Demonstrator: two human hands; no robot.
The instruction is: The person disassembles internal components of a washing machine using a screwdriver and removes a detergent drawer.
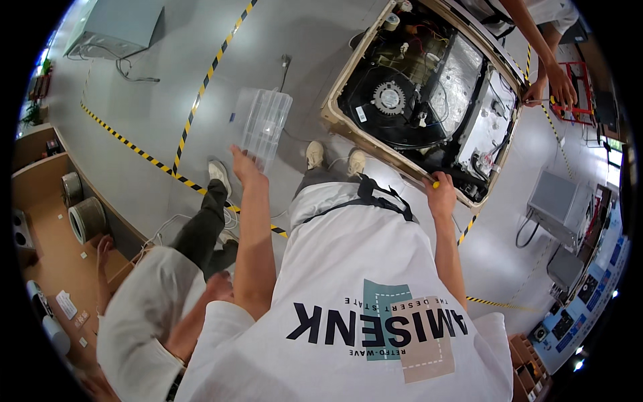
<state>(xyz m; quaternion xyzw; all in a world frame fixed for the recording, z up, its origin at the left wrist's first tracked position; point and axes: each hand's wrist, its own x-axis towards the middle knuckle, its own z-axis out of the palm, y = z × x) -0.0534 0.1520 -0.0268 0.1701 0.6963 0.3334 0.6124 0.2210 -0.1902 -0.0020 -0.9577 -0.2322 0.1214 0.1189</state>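
Observation:
My left hand (250, 169) grips the near edge of a clear plastic compartment box (265, 124), raised above the floor. The box looks slightly blurred, and I make out nothing inside its compartments. My right hand (440, 195) is closed round a yellow-handled tool (436, 184), whose other end is hidden. That hand is at the near rim of an opened appliance cabinet (365, 139). Inside the cabinet are a black drum with a toothed metal disc (389, 98), loose wires and a silver metal panel (483, 120).
At the upper right, another person's hands (552, 87) work by the cabinet's far side. A co-worker (151, 315) stands close at my left, beside a brown workbench (50, 194). Grey metal cabinets (117, 27) stand on the floor, where striped tape (201, 87) and cables lie.

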